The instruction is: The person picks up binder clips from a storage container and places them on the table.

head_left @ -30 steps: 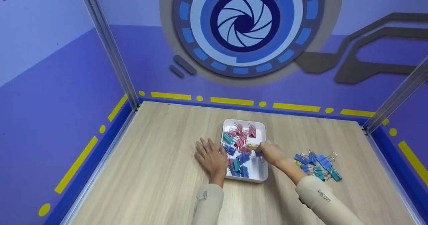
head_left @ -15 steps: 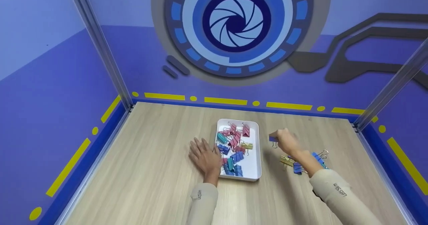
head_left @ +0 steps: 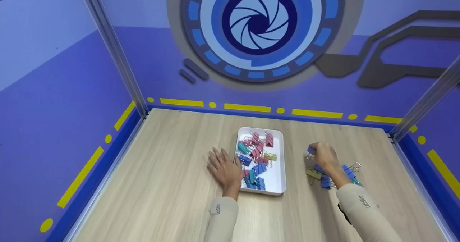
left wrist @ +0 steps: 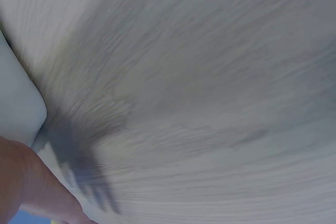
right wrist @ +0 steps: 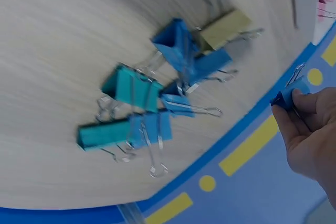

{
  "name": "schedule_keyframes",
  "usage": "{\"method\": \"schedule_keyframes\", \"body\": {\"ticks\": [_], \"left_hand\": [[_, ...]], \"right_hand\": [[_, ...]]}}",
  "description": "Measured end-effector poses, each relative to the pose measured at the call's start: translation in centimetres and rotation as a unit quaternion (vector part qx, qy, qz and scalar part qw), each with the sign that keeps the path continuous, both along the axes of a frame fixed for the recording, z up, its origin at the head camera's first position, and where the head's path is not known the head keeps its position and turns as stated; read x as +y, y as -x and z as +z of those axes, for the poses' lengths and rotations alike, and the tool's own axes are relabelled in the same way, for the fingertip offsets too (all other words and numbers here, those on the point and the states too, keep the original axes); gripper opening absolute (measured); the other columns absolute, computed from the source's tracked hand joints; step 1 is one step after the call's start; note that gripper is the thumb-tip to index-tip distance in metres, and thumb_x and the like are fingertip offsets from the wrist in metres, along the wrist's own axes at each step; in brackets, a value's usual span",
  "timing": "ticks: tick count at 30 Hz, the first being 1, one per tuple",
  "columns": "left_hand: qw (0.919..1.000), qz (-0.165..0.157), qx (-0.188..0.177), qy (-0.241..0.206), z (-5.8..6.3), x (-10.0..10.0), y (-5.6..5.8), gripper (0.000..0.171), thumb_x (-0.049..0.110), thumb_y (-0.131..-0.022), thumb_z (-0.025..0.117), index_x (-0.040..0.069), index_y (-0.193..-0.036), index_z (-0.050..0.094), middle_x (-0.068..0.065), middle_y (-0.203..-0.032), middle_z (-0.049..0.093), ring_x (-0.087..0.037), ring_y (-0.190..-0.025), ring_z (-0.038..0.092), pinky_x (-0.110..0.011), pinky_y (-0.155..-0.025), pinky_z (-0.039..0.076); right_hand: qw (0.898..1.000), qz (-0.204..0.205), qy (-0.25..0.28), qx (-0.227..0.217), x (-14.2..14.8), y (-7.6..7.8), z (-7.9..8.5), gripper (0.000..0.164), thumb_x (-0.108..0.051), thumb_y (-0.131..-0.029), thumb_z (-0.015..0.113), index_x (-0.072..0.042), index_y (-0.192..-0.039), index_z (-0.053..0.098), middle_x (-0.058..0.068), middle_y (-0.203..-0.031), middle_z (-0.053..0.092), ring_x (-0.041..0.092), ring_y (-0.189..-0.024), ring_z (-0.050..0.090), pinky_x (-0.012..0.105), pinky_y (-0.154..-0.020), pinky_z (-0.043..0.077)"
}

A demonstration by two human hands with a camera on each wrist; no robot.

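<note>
A blue binder clip [right wrist: 295, 91] is pinched between the thumb and fingers of my right hand [head_left: 326, 157], above the table just behind a loose pile. That pile holds blue binder clips [right wrist: 176, 43], teal binder clips [right wrist: 137, 88] and one olive-yellow binder clip [right wrist: 226, 29]; my right forearm hides part of it in the head view. My left hand [head_left: 225, 169] lies with its fingers spread along the left side of a white tray [head_left: 279, 177]. Inside the tray are pink binder clips [head_left: 258, 148], several blue and teal ones, and a yellow binder clip [head_left: 270, 156].
The wood-grain table [head_left: 172, 170] is enclosed by printed blue panels [head_left: 151, 62] at the back and sides. Metal posts [head_left: 118, 55] stand in the rear corners. Bare tabletop shows between the tray and the pile.
My right hand has lifted the blue binder clip out of the tray and carried it rightward to the pile. My left hand has stayed at the tray's side.
</note>
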State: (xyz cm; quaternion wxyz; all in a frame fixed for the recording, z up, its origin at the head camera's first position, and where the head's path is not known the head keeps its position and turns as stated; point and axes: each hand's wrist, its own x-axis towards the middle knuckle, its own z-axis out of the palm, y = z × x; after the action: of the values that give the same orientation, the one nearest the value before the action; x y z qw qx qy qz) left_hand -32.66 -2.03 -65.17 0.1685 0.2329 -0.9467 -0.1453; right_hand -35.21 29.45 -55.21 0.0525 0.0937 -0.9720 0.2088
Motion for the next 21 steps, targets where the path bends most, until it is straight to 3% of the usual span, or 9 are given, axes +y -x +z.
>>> {"method": "schedule_keyframes", "body": {"ticks": [4, 9, 12, 16, 21], "left_hand": [[1.0000, 0.002, -0.005, 0.002, -0.1, 0.1, 0.0, 0.067, 0.057, -0.101, 0.046, 0.015, -0.154, 0.047, -0.013, -0.166, 0.035, -0.036, -0.156, 0.029, -0.057, -0.125, 0.026], [1.0000, 0.003, 0.003, -0.004, -0.2, 0.3, -0.1, 0.066, 0.056, -0.102, 0.047, 0.014, -0.153, 0.048, -0.013, -0.166, 0.035, -0.036, -0.156, 0.028, -0.058, -0.125, 0.026], [1.0000, 0.001, 0.003, -0.007, -0.3, 0.6, -0.3, 0.066, 0.055, -0.102, 0.048, 0.013, -0.153, 0.048, -0.014, -0.166, 0.036, -0.036, -0.156, 0.028, -0.058, -0.125, 0.026], [1.0000, 0.000, -0.001, 0.000, -0.3, 0.6, -0.2, 0.065, 0.055, -0.101, 0.048, 0.014, -0.152, 0.049, -0.014, -0.165, 0.037, -0.036, -0.155, 0.030, -0.058, -0.124, 0.027], [1.0000, 0.004, 0.005, -0.004, -0.1, 0.1, 0.0, 0.065, 0.056, -0.101, 0.048, 0.014, -0.152, 0.050, -0.013, -0.165, 0.037, -0.036, -0.155, 0.030, -0.058, -0.125, 0.026]], "right_hand": [[1.000, -0.007, -0.009, -0.013, 0.4, -0.2, -1.8, 0.028, 0.015, -0.089, 0.057, 0.009, -0.111, 0.074, 0.029, -0.107, 0.074, 0.047, -0.101, 0.071, 0.059, -0.085, 0.058], [1.000, -0.006, -0.028, 0.004, 0.8, -0.3, -3.6, 0.028, 0.019, -0.084, 0.055, 0.004, -0.094, 0.077, 0.023, -0.091, 0.075, 0.033, -0.078, 0.069, 0.052, -0.068, 0.057], [0.999, -0.008, -0.033, -0.002, 1.0, -0.5, -4.3, 0.029, 0.020, -0.083, 0.056, 0.004, -0.093, 0.078, 0.022, -0.090, 0.076, 0.028, -0.074, 0.066, 0.048, -0.064, 0.056], [0.999, 0.002, -0.044, -0.029, 1.1, -0.5, -4.2, 0.027, 0.019, -0.084, 0.057, 0.005, -0.094, 0.077, 0.021, -0.091, 0.075, 0.026, -0.076, 0.066, 0.047, -0.065, 0.057], [0.995, 0.038, -0.063, -0.061, 0.7, 0.3, -2.9, 0.016, 0.013, -0.086, 0.060, 0.008, -0.094, 0.073, 0.023, -0.089, 0.073, 0.027, -0.074, 0.065, 0.044, -0.063, 0.054]]}}
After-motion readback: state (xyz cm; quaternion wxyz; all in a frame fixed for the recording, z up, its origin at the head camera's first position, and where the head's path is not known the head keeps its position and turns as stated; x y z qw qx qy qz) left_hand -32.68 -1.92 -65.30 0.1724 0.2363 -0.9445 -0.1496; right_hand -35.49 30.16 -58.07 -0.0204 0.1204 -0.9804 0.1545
